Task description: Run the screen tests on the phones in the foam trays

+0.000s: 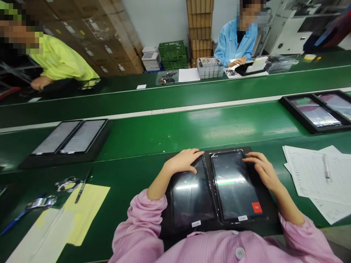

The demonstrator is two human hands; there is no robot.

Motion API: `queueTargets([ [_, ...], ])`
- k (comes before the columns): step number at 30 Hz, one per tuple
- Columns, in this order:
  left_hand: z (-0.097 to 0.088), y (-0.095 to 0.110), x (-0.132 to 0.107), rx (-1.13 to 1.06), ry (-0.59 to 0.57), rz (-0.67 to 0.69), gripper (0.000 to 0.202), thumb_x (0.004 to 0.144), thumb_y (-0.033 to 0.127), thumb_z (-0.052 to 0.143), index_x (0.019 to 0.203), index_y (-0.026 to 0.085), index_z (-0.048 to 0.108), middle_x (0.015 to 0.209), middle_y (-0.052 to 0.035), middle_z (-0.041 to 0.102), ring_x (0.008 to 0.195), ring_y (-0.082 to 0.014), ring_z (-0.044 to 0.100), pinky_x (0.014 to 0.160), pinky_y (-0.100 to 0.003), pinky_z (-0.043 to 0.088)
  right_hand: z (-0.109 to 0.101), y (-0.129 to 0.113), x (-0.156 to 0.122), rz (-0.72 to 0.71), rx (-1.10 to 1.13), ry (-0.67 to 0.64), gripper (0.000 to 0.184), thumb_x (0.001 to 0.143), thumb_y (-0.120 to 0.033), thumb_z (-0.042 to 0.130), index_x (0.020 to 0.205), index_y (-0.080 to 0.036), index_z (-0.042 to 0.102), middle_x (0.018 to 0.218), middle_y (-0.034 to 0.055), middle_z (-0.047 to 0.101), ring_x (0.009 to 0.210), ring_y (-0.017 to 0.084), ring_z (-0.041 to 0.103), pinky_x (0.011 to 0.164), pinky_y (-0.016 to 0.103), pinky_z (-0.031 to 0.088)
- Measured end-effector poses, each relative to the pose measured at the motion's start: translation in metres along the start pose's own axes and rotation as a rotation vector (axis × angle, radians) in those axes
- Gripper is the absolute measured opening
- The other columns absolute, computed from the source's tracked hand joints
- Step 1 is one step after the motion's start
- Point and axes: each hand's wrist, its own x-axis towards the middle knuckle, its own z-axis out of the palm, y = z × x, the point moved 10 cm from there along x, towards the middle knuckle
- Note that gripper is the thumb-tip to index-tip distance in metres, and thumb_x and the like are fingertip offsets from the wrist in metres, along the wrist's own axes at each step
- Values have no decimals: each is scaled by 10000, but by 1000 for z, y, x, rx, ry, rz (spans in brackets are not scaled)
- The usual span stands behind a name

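Two tablets lie side by side in a black tray [267, 204] right in front of me. The left tablet [192, 201] has a dark screen with a light reflection and a small white label at its near edge. On the right tablet [233, 190] a red square shows near the lower right corner. My left hand [185, 160] rests over the far end of the left tablet, fingers stretched out. My right hand [263, 170] is at the far right edge of the right tablet, its fingers apart and fingertips by the screen's border.
A tray with two tablets [70, 137] sits on the green belt [164, 128] at left, another tray [315, 126] at right. Papers with a pen [326, 168] lie right; yellow paper [91, 201] and a blue-handled tool [16, 221] left. Two people work across the belt.
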Motion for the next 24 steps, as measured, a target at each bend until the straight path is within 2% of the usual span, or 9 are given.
queueTargets([
  [3, 22, 10, -4, 89, -95, 26, 1163, 667, 361, 889, 1566, 240, 161, 1610, -244, 130, 1488, -408, 140, 1176, -559, 194, 7, -14, -21, -59, -15, 16, 567, 1008, -628, 331, 1130, -251, 736, 1243, 118, 562, 1164, 301, 513, 994, 470, 438],
  [5, 30, 14, -3, 114, -108, 26, 1251, 645, 422, 899, 1572, 221, 83, 1602, -289, 60, 1489, -435, 65, 1171, -619, 131, 12, -12, -29, -68, -58, 48, 572, 1004, -625, 330, 1055, -263, 770, 1220, 118, 566, 1143, 307, 511, 989, 492, 437],
  [9, 34, 19, -3, 162, -80, 25, 1330, 614, 440, 917, 1567, 205, 19, 1583, -321, 113, 1484, -447, 92, 1162, -649, 96, 21, -2, -32, -70, -74, 41, 620, 1010, -595, 279, 919, -276, 803, 1139, 113, 591, 1061, 296, 544, 952, 498, 467],
  [12, 32, 24, -6, 199, -64, 29, 1350, 601, 396, 927, 1562, 222, -5, 1580, -316, 142, 1480, -443, 124, 1157, -649, 113, 19, -7, -35, -123, -99, 58, 541, 1011, -521, 333, 889, -294, 808, 1147, 101, 593, 1037, 285, 555, 922, 483, 487],
  [15, 32, 26, -7, 218, -69, 3, 1324, 614, 389, 918, 1560, 189, 15, 1571, -335, 144, 1475, -450, 138, 1155, -650, 120, 11, -12, -41, -172, -124, 118, 485, 1002, -440, 375, 838, -301, 809, 1142, 96, 595, 1013, 277, 563, 885, 473, 499],
  [18, 34, 27, -6, 202, -59, -4, 1271, 637, 424, 896, 1555, 172, 54, 1576, -337, 112, 1475, -463, 115, 1156, -651, 118, 12, -4, -45, -144, -134, 118, 523, 976, -470, 367, 750, -286, 801, 1093, 108, 610, 985, 287, 566, 851, 491, 507],
  [21, 39, 26, -4, 189, -53, 9, 1226, 639, 482, 877, 1540, 168, 107, 1584, -332, 66, 1476, -471, 80, 1160, -650, 103, 20, 5, -46, -115, -127, 56, 547, 948, -515, 351, 733, -287, 799, 1090, 111, 617, 992, 297, 555, 827, 493, 511],
  [24, 42, 23, -4, 186, -43, 8, 1186, 632, 530, 867, 1515, 159, 167, 1583, -332, 76, 1478, -467, 75, 1164, -650, 80, 24, -1, -44, -148, -110, 13, 522, 941, -510, 372, 718, -301, 795, 1106, 99, 616, 1000, 296, 551, 838, 496, 497],
])
